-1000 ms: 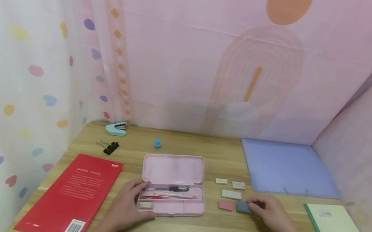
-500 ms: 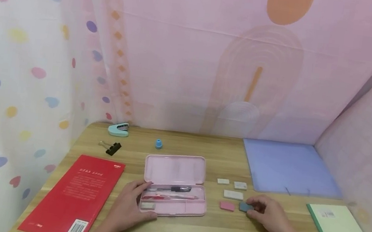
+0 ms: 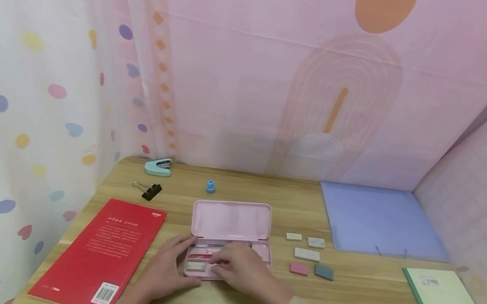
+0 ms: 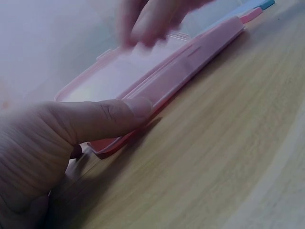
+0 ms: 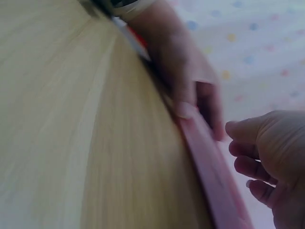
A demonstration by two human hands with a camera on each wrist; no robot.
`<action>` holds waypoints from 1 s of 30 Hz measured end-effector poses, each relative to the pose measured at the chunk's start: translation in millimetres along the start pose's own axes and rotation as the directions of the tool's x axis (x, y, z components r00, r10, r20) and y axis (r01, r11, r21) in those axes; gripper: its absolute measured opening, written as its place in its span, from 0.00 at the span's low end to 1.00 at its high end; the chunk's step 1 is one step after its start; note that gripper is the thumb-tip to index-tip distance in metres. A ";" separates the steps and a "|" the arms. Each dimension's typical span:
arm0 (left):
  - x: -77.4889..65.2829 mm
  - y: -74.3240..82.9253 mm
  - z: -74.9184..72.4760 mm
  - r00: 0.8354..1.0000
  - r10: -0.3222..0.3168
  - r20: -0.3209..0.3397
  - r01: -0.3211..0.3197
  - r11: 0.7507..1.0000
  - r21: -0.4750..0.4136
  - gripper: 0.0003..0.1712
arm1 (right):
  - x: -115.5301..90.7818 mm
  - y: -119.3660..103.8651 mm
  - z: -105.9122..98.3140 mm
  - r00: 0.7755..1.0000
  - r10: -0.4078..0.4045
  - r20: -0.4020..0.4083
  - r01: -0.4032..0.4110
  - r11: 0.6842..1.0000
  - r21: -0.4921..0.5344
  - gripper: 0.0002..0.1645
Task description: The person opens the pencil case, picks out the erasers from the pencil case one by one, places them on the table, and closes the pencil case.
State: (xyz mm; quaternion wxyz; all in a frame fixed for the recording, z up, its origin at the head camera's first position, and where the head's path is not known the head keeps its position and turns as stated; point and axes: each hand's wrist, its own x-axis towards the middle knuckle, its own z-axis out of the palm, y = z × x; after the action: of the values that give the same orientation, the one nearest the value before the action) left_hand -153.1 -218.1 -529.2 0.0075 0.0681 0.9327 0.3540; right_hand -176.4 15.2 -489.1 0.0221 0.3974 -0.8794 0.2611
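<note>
At worktop centre, toward 6 o'clock, lies the pink pencil case [image 3: 230, 231], lid swung up, pens and a pale eraser in its tray. Left hand [image 3: 163, 270] grips its 9 o'clock end, thumb pressed on the front wall. Right hand [image 3: 241, 270] hovers over the tray, fingers [image 5: 248, 164] loosely curled; whether they pinch anything cannot be told. Tray contents are partly hidden. Only the head view shows five erasers [image 3: 307, 254] at 3 o'clock.
</note>
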 end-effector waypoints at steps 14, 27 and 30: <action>0.1 1.3 -2.3 1.000 -0.028 0.002 0.028 1.000 0.000 0.57 | 39.8 -0.5 17.0 0.981 -0.076 0.180 0.099 0.987 -0.126 0.09; 0.5 -0.8 -1.9 1.000 -0.030 0.002 0.030 0.999 0.012 0.60 | 10.5 16.6 -17.4 0.987 -0.032 0.158 0.031 0.999 0.011 0.06; 1.9 0.8 -1.9 1.000 -0.027 0.002 0.027 0.999 0.022 0.61 | -28.6 33.4 -39.2 0.998 0.008 0.066 -0.012 0.998 0.062 0.07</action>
State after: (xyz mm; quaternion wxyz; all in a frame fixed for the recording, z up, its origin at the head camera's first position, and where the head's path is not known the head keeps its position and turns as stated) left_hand -154.9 -218.5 -527.2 0.0126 0.0562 0.9374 0.3435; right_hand -187.2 71.9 -477.0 -0.0208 0.4017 -0.8731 0.2755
